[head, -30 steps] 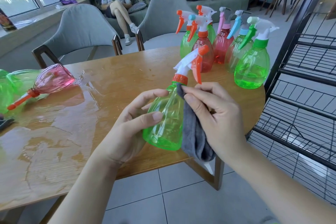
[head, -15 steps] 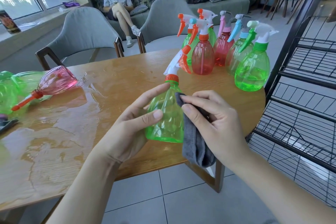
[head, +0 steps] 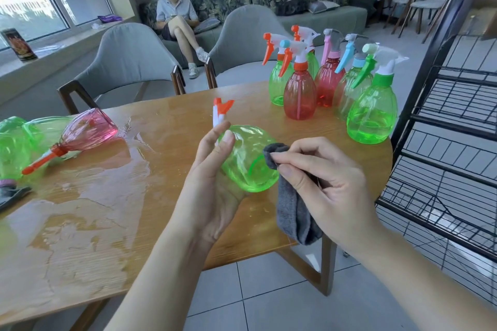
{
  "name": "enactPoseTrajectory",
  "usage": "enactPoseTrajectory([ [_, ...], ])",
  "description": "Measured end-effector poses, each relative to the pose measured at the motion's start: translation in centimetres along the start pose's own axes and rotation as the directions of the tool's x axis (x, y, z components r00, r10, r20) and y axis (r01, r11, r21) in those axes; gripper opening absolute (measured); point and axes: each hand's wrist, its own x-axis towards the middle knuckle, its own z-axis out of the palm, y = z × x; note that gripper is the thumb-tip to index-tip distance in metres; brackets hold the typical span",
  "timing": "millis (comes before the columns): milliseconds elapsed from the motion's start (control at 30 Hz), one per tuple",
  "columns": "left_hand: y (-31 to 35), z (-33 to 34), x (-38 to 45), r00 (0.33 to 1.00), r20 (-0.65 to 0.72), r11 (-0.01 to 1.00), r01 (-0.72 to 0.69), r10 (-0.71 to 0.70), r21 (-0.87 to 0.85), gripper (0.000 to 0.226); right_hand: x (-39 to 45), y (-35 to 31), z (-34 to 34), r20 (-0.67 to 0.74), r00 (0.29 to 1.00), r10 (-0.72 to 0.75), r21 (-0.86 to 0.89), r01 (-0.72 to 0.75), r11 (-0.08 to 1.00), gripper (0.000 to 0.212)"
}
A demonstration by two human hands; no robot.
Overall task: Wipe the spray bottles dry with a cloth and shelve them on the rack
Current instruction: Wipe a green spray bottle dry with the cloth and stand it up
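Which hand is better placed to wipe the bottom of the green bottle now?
The right hand. It already pinches the grey cloth beside the base of the green spray bottle, while the left hand holds that bottle tilted.

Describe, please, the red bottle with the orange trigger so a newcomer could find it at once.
Start at the wooden table and go to the upright cluster at its far right end. The red bottle stands at the cluster's front left, the only red one with an orange collar.

Six spray bottles stand upright, one green bottle is held, three lie toppled; one grey cloth.
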Motion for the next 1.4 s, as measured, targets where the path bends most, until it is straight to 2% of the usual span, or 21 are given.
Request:
enactPoseTrajectory([
  [167, -1.3, 0.7, 0.1, 0.994, -0.106, 0.999, -0.023, 0.019, -0.038, 0.062, -0.5, 0.0, 0.4, -0.037, 0.986, -0.165, -0.095, 0.161, 0.982, 0.016],
  [267, -1.7, 0.8, 0.1, 0.995, -0.098, 0.999, 0.008, -0.012, -0.042, 0.064, -0.9, 0.0, 1.1, 0.024, 0.954, -0.300, -0.189, 0.299, 0.935, 0.014],
  [367, -2.1, 0.9, 0.2, 0.995, -0.096, 0.999, 0.024, -0.028, -0.042, 0.082, -0.8, 0.1, 1.7, 0.028, 0.936, -0.350, -0.271, 0.345, 0.899, 0.015],
  [433, -2.3, 1.0, 0.2, 0.996, -0.091, 0.999, 0.000, -0.004, -0.054, 0.086, -0.2, 0.1, 1.8, -0.008, 0.936, -0.352, -0.312, 0.332, 0.890, 0.015],
  [567, -2.8, 1.1, 0.1, 0.997, -0.063, 0.998, -0.037, 0.034, -0.052, 0.068, 1.0, 0.3, 1.1, -0.135, 0.941, -0.310, -0.364, 0.244, 0.899, 0.014],
  [667, -2.8, 0.8, 0.2, 0.995, -0.084, 0.997, -0.057, 0.052, -0.058, 0.076, 1.0, 1.0, 0.4, -0.189, 0.947, -0.258, -0.380, 0.172, 0.909, 0.013],
  [767, -2.5, 0.9, 0.1, 0.989, -0.134, 0.997, -0.065, 0.058, -0.050, 0.087, 0.2, 1.3, 0.5, -0.169, 0.966, -0.197, -0.368, 0.123, 0.922, 0.012],
  [867, -2.2, 1.0, 0.0, 0.979, -0.181, 0.994, -0.105, 0.095, -0.044, 0.063, -0.4, 1.1, 1.0, -0.131, 0.984, -0.119, -0.349, 0.067, 0.935, 0.011],
  [1000, -1.9, 0.7, 0.1, 0.970, -0.218, 0.991, -0.123, 0.109, -0.051, 0.059, -0.6, 0.5, 1.6, -0.062, 0.998, -0.027, -0.232, 0.012, 0.973, 0.009],
  [1100, -2.0, 0.7, -0.1, 0.974, -0.190, 0.991, -0.131, 0.123, -0.028, 0.057, -0.7, 0.3, 1.8, -0.023, 0.999, -0.036, -0.153, 0.032, 0.988, 0.005],
  [1200, -2.4, 1.1, -0.4, 0.979, -0.168, 0.993, -0.120, 0.116, -0.013, 0.049, -0.5, 0.2, 2.0, -0.066, 0.996, -0.055, -0.136, 0.046, 0.990, 0.002],
  [1400, -2.3, 1.6, -0.6, 0.976, -0.196, 0.995, -0.094, 0.097, 0.021, 0.058, 0.3, 1.1, 1.2, -0.195, 0.977, -0.080, -0.222, 0.035, 0.974, 0.001],
])
